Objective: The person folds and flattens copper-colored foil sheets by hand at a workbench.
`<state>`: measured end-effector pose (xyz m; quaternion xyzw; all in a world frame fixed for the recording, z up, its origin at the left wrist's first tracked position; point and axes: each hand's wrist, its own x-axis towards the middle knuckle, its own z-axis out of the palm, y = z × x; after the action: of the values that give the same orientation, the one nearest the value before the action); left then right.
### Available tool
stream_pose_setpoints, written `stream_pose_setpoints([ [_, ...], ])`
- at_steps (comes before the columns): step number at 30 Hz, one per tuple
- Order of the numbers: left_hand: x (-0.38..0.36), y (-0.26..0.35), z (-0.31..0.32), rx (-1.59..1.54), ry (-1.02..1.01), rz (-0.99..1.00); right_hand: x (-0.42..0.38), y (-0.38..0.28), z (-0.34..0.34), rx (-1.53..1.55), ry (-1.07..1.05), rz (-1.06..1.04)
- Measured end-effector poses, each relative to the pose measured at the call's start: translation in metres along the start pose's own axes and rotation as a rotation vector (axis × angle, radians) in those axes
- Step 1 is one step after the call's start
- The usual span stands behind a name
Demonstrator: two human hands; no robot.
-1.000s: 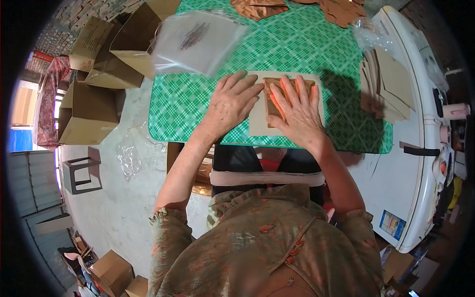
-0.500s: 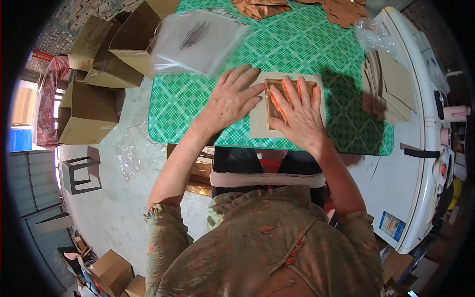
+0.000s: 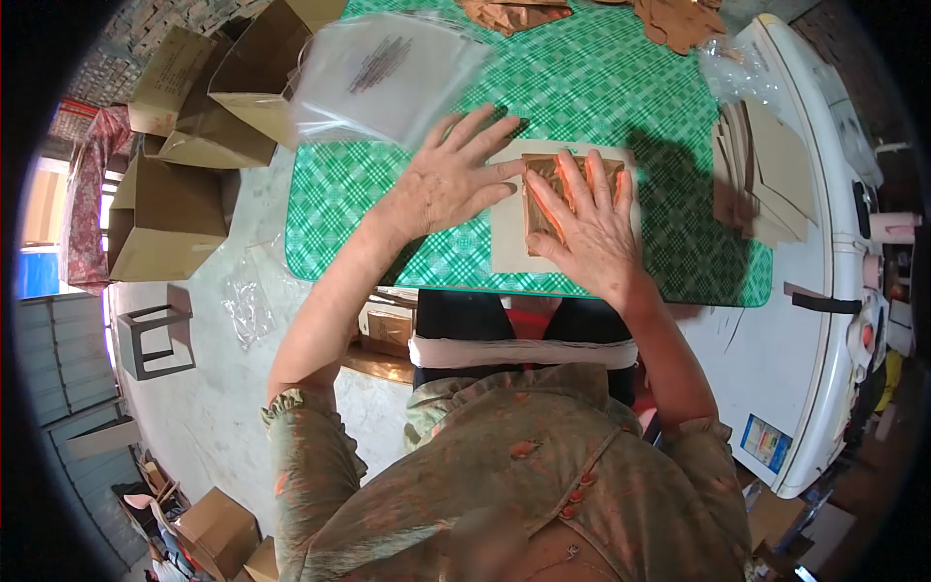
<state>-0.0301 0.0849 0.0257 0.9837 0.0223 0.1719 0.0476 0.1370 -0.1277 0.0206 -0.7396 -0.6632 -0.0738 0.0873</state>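
My right hand (image 3: 584, 218) lies flat with spread fingers on a folded copper-brown piece (image 3: 543, 191), which rests on a beige card sheet (image 3: 512, 244). At the left edge of the brown piece is my left hand (image 3: 448, 179), fingers apart and nothing held; its index fingertip is close to or touching that edge. Orange shows between the right fingers. Both lie over the green checked tablecloth (image 3: 582, 78). Part of the brown piece is hidden under my right hand.
Clear plastic bags (image 3: 383, 78) lie at the table's upper left. Brown folded pieces (image 3: 679, 21) sit at the far edge. A stack of card sheets (image 3: 776, 160) stands on the right, on a white appliance (image 3: 718, 388). Open cardboard boxes (image 3: 170, 218) are left of the table.
My left hand has moved slightly left and up, its fingers spread wider. My right hand stays flat on the brown piece.
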Motion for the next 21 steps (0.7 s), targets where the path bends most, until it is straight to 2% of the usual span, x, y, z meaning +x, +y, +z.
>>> stream_pose_setpoints([
  [5, 0.006, -0.004, 0.004, -0.017, -0.019, -0.009, 0.000, 0.000, 0.001, -0.012, 0.000, -0.005],
  [11, 0.013, 0.011, 0.019, -0.297, 0.139, -0.288, 0.001, 0.000, -0.003, -0.037, -0.024, -0.005],
  [14, 0.022, 0.021, 0.026, -0.339, 0.179, -0.471, 0.000, 0.001, -0.002, -0.025, -0.029, -0.002],
  [17, 0.030, 0.029, 0.038, -0.350, 0.286, -0.546, 0.000, 0.001, 0.001, 0.001, -0.027, 0.003],
  [21, 0.035, 0.032, 0.040, -0.319, 0.256, -0.570, 0.000, 0.000, -0.001, 0.019, -0.050, 0.013],
])
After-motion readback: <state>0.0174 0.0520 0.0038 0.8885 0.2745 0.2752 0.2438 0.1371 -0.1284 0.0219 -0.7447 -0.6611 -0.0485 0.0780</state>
